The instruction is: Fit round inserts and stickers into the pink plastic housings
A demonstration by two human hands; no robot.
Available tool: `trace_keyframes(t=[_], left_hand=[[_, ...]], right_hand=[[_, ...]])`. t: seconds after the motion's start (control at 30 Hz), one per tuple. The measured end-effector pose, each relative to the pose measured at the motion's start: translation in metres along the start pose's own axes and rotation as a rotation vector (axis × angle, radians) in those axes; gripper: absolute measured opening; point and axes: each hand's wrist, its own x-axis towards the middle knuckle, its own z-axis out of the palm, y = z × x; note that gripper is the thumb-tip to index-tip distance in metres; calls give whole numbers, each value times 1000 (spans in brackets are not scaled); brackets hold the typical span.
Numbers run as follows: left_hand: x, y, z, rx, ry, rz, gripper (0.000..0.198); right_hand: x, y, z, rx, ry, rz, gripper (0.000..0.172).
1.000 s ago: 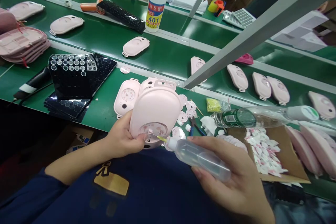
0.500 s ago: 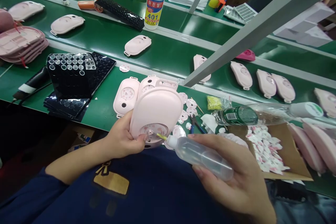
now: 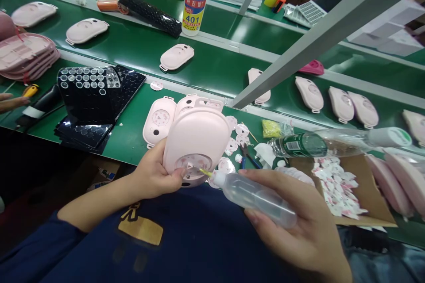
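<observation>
We're gripping pink shell (image 3: 195, 141) w/ left hand (image 3: 153, 174), right hand (image 3: 299, 225) wrapped round glue bottle (image 3: 255, 196); we're keeping nozzle steady, squeezing lightly.

Squeeze bottle (image 3: 257, 196) right of shell (image 3: 196, 141), nozzle touching.

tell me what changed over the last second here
The loose pink shells on the green conveyor belt rode rightward, and another person's hand came in at the left edge. The left hand keeps its grip on the pink plastic shell, the right hand on the clear squeeze bottle.
</observation>
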Motion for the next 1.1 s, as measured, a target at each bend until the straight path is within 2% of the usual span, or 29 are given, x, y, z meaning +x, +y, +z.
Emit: trace_keyframes(t=[0.13, 0.5, 1.1], left_hand=[[1, 2, 0, -14, 12, -32, 44], [1, 6, 0, -19, 17, -221, 45], [-1, 5, 0, 5, 38, -242, 44]], right_hand=[[2, -1, 1, -16, -8, -2, 31], [3, -3, 3, 35, -22, 15, 35], [0, 0, 5, 37, -12, 11, 32]])
